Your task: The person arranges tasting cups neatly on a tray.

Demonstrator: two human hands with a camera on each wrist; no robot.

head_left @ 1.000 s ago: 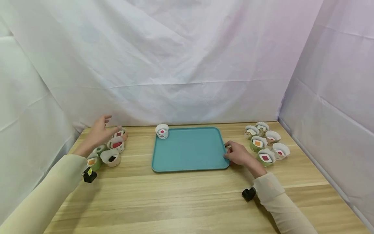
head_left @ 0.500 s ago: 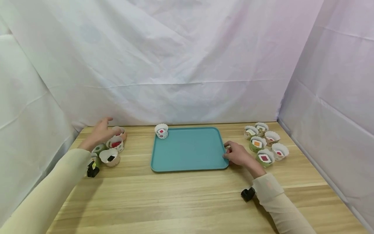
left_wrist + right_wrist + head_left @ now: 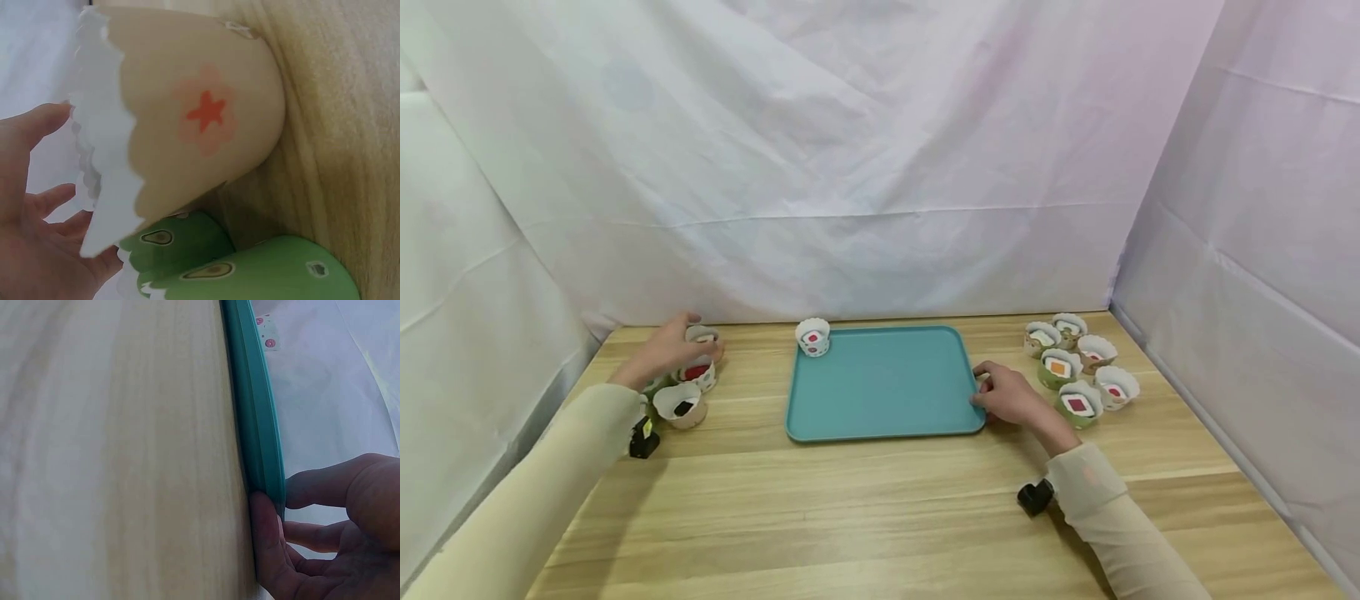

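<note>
Left hand (image 3: 658, 354) — you had it around the farthest left-side paper baking cup (image 3: 702, 332), grip unclear | Right hand (image 3: 1011, 393) — you pinched the teal tray (image 3: 883, 383) at its right edge, flat on the wooden table (image 3: 820, 517).

A wooden table (image 3: 850, 517) carries a teal tray (image 3: 887, 383) between paper cups (image 3: 688, 420).
</note>
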